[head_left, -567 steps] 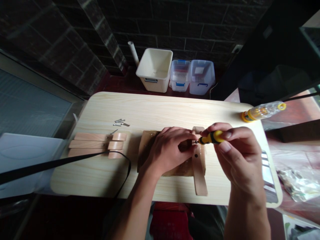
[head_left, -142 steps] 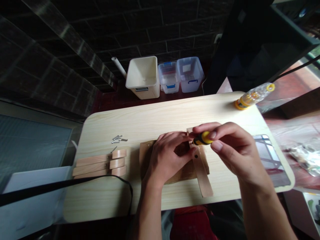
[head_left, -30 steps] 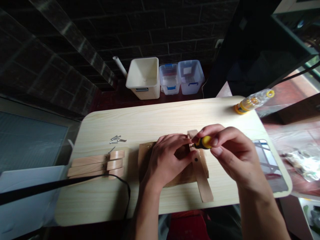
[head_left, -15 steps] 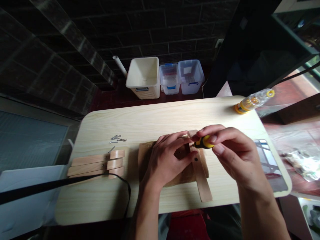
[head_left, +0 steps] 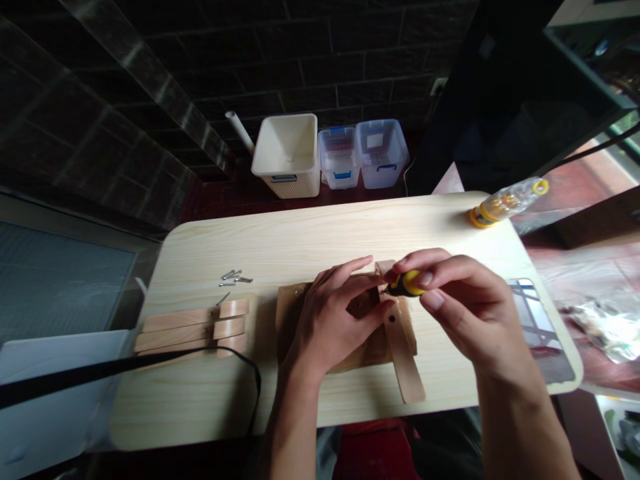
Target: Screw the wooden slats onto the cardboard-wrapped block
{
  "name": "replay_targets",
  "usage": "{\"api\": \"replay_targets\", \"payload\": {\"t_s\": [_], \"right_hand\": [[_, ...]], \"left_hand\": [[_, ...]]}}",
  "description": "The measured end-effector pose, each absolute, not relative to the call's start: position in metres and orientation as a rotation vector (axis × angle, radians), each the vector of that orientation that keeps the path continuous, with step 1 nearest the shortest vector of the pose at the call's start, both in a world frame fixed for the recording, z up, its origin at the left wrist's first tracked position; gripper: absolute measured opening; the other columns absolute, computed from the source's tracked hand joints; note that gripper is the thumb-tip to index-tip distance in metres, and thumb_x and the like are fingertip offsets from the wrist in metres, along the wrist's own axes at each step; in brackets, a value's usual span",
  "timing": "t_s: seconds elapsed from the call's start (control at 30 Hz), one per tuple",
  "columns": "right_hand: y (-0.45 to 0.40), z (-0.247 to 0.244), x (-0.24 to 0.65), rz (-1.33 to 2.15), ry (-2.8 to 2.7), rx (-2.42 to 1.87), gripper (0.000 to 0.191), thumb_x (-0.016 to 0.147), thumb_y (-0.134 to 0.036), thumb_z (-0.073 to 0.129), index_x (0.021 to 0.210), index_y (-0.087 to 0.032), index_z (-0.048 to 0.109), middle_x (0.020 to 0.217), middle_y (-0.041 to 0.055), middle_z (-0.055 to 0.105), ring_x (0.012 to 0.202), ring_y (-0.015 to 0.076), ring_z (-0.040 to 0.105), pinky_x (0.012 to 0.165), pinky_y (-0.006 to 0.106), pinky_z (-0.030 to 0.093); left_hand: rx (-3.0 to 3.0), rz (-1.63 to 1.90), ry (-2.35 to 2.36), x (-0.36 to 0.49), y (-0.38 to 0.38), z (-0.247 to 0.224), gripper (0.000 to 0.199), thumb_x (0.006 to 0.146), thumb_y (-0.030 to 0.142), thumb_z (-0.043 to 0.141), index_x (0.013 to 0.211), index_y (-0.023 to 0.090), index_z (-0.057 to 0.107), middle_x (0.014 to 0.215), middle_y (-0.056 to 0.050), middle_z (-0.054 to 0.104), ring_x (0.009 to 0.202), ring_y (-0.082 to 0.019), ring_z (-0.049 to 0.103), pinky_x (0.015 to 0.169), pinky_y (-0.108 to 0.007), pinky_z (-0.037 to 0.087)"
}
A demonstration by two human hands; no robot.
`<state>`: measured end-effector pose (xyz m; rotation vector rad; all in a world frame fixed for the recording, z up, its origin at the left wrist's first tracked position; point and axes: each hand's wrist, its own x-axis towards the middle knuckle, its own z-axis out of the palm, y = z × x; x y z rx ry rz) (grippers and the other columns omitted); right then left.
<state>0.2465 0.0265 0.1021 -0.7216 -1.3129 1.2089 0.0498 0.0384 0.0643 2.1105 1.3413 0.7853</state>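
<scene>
My right hand pinches a short yellow-and-black screwdriver between thumb and fingers. The tool lies nearly level, its tip pointing left at a flat wooden strip with a curved piece at its far end. A dark round hole shows in the strip, just below the tip. My left hand has thumb and index finger closed on the strip around the tip, its other fingers stretched forward. Under the strip and this hand lies a brown, glossy packet-like block, partly covered. Whatever the tip touches is too small to make out.
Several screws lie loose at the table's left, above similar wooden strips with curved ends. A black strap crosses there. A clear bottle-shaped bit case stands far right, near a phone-like dark panel. Bins stand beyond the table.
A finger of my left hand has lifted off the strip's far end and now points forward. The screwdriver and my right hand have shifted very slightly left.
</scene>
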Motion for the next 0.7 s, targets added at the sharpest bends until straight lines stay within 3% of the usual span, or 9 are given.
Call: {"api": "replay_targets", "payload": {"t_s": [0.23,0.5,0.7], "right_hand": [[0.028,0.104,0.246,1.206,-1.324,-0.726,0.023,0.097,-0.014,0.072,0.11,-0.032,0.079,0.119,0.0027,0.077,0.117,0.0204,0.071,0.102,0.039,0.061],[0.027,0.105,0.246,1.196,-1.311,-0.754,0.024,0.095,-0.012,0.073,0.109,-0.032,0.079,0.116,0.0034,0.077,0.117,0.0209,0.071,0.101,0.039,0.061],[0.027,0.105,0.246,1.184,-1.318,-0.752,0.023,0.095,-0.013,0.074,0.107,-0.031,0.079,0.117,0.0035,0.077,0.118,0.0212,0.07,0.102,0.039,0.061]], "left_hand": [[2.086,0.91,1.314,0.048,0.037,0.064,0.019,0.092,0.033,0.079,0.111,0.032,0.079,0.143,-0.002,0.07,0.134,-0.025,0.065,0.118,-0.046,0.053],[2.19,0.88,1.372,0.053,0.038,0.07,0.019,0.089,0.034,0.082,0.107,0.031,0.078,0.144,-0.003,0.069,0.131,-0.029,0.066,0.122,-0.058,0.046],[2.123,0.957,1.35,0.059,0.036,0.068,0.022,0.089,0.039,0.082,0.11,0.031,0.079,0.152,-0.004,0.063,0.137,-0.029,0.062,0.117,-0.05,0.054]]}}
